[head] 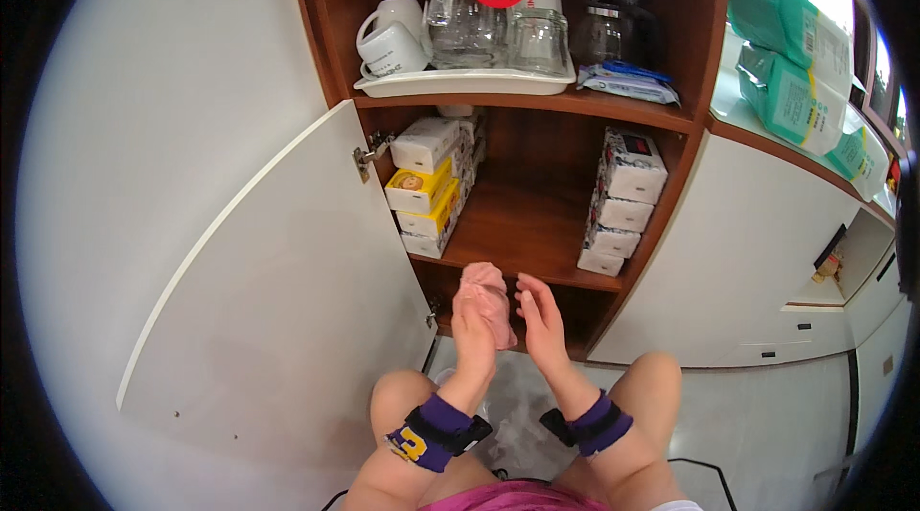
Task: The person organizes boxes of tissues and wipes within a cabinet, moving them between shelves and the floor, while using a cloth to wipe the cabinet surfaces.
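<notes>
My left hand [475, 335] holds a crumpled pink cloth [486, 299] in front of the lower shelf edge of a brown wooden cabinet. Just to the right of the cloth is my right hand [540, 320], with its fingers loosely apart and nothing in them. Beyond my hands, the middle shelf [517, 223] bears stacked packs of tissues: white and yellow packs [424, 187] on the left, white patterned packs [629, 180] on the right. Part of the lowest compartment is hidden behind my hands.
A white cabinet door [302, 295] stands open at the left. The upper shelf carries a white tray [467, 82] with mugs, a glass pitcher and a glass, beside wipes packs [629, 83] and dark-lidded bottles [604, 29]. Green-and-white packages [790, 94] lie on the right counter.
</notes>
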The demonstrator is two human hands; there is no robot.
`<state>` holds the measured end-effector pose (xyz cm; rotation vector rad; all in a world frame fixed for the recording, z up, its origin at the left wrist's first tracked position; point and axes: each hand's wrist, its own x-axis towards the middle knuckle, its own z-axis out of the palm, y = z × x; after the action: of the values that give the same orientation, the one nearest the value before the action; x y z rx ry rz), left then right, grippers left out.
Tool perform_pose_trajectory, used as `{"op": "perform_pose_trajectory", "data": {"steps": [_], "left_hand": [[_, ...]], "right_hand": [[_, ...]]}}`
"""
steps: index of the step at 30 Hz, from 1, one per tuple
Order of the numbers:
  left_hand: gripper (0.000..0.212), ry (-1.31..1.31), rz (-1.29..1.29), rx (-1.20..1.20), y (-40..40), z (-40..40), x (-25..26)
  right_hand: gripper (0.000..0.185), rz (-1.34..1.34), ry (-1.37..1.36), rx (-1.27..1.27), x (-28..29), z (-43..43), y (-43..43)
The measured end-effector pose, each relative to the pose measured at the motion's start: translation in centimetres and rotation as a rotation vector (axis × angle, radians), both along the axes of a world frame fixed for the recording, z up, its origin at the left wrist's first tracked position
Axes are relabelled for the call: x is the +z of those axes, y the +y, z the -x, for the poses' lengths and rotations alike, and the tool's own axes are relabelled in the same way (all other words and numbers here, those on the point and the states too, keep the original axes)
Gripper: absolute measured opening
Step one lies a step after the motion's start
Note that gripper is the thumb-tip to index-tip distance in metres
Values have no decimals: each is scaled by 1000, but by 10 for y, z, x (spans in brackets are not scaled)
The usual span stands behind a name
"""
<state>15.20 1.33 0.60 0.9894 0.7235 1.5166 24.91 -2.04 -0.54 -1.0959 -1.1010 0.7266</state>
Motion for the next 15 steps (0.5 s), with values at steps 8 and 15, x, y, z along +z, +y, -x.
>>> {"op": "perform_pose_trajectory", "data": {"steps": [8, 15], "left_hand": [[46, -313, 35, 59, 11, -12, 35], [44, -450, 90, -78, -9, -31, 32]], "right_hand": [[46, -32, -212, 13, 74, -6, 81], [90, 250, 13, -49, 119, -5, 157]]}}
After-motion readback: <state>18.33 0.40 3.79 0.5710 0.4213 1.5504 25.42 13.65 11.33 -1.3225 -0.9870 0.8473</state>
